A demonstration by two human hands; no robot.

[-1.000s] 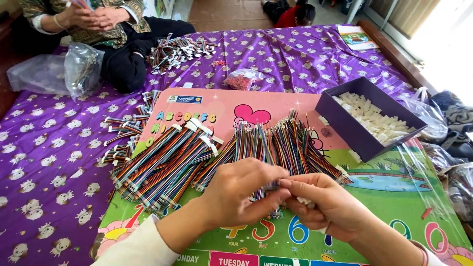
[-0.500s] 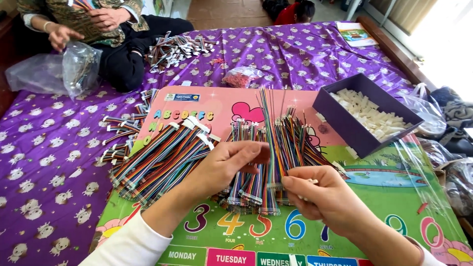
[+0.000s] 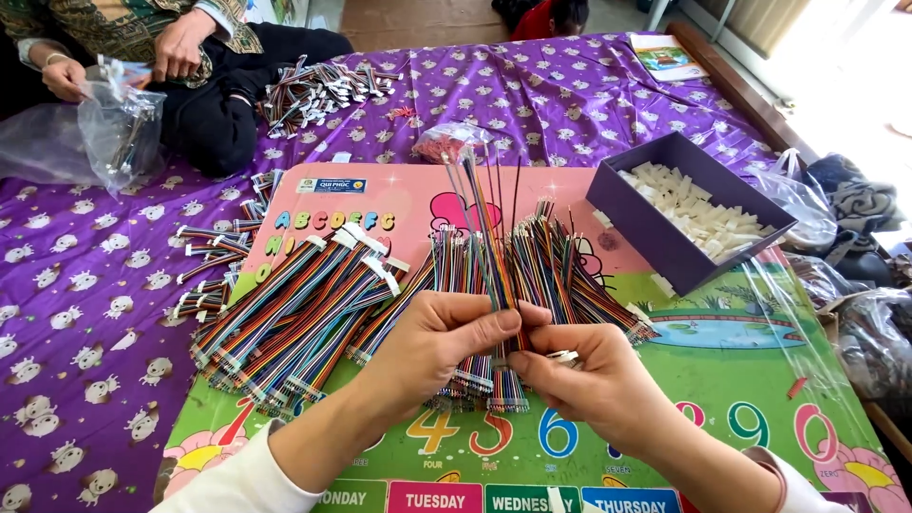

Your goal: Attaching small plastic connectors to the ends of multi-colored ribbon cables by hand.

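Note:
My left hand (image 3: 432, 347) pinches a thin bundle of multicoloured wires (image 3: 483, 223) that stands upright, its loose ends fanning toward the far side. My right hand (image 3: 589, 380) grips the bundle's lower end, with a small white connector (image 3: 567, 358) at the fingertips. Under both hands lie piles of rainbow ribbon cables (image 3: 294, 313) on a colourful children's learning mat (image 3: 760, 418). A dark purple box (image 3: 665, 242) with white plastic connectors inside sits to the right.
Across the purple patterned cloth (image 3: 76, 313) another person (image 3: 180, 47) sits holding a clear plastic bag (image 3: 119, 128). More cable bundles (image 3: 323, 90) lie near that person. A small bag of red bits (image 3: 446, 142) and plastic bags (image 3: 855, 313) lie at the right.
The wire bundle has been lifted from the pile and now stands upright between my hands. The other person's hand has moved down to the plastic bag.

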